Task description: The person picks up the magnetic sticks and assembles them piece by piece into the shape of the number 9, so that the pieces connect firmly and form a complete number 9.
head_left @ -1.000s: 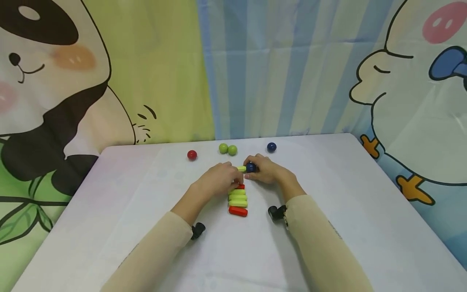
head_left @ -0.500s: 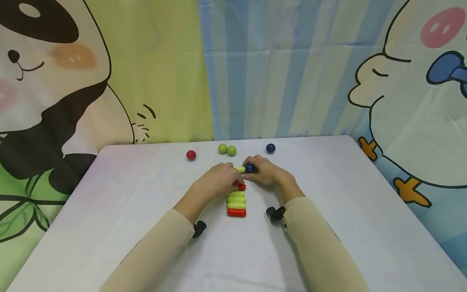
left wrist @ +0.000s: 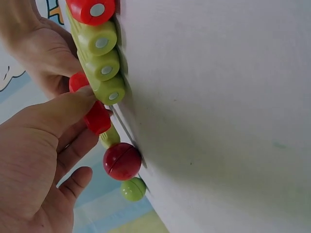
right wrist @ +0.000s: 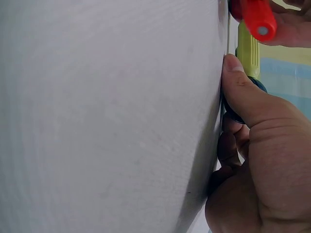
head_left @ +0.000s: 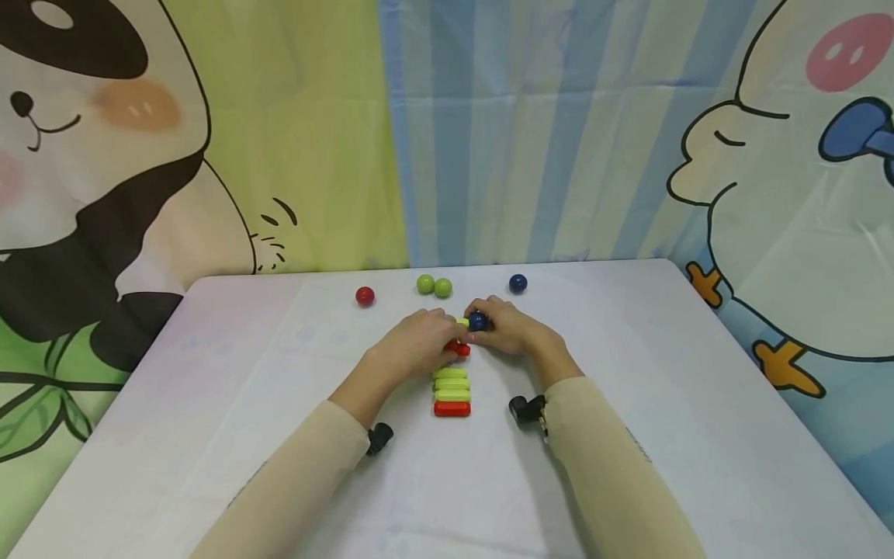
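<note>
My left hand (head_left: 417,341) pinches a red magnetic stick (left wrist: 98,119) between thumb and fingers, just beyond a row of sticks. My right hand (head_left: 508,324) grips a dark blue ball (head_left: 478,321) low at the table surface. From that ball a yellow-green stick (right wrist: 250,51) runs leftward, partly hidden behind the left hand in the head view. A dark red ball (left wrist: 122,161) shows by this stick's other end in the left wrist view. Closer to the person, several yellow-green sticks (head_left: 452,384) lie side by side, with one red stick (head_left: 452,408) at the near end.
Along the far side of the white table (head_left: 594,466) lie a loose red ball (head_left: 365,296), two green balls (head_left: 434,286) and another dark blue ball (head_left: 518,284). A printed curtain (head_left: 489,132) hangs behind the table's back edge.
My left hand has drawn the red stick away from the row toward the yellow-green stick and blue ball. A gap now separates it from the row. My right hand stays nearly still.
</note>
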`<action>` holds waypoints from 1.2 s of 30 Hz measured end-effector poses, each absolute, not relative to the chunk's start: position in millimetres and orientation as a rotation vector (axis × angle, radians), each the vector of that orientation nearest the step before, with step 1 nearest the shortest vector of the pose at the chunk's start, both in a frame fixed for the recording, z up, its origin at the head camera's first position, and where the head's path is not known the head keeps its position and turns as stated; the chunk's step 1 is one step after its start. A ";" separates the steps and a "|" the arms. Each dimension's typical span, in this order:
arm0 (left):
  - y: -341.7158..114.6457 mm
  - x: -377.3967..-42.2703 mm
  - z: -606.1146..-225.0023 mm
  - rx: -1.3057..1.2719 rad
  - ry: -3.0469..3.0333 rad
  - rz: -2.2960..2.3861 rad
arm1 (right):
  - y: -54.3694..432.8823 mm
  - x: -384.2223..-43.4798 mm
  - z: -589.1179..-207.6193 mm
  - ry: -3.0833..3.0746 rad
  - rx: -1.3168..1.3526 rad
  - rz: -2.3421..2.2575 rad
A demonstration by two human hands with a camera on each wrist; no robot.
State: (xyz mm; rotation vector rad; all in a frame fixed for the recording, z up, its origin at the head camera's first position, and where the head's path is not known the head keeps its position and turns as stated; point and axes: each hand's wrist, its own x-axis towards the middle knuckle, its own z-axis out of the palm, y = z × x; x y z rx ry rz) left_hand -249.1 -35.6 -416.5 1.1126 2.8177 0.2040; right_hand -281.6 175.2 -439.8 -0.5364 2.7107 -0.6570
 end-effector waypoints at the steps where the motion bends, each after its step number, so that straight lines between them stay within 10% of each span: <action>1: -36.4 -248.8 -416.0 1.114 2.818 0.233 | 175.6 -281.7 -439.8 2.711 -0.543 -0.656; 36: -73.7 -243.3 -405.0 0.926 2.797 0.522 | 175.0 -283.6 -441.3 2.693 -0.482 -0.656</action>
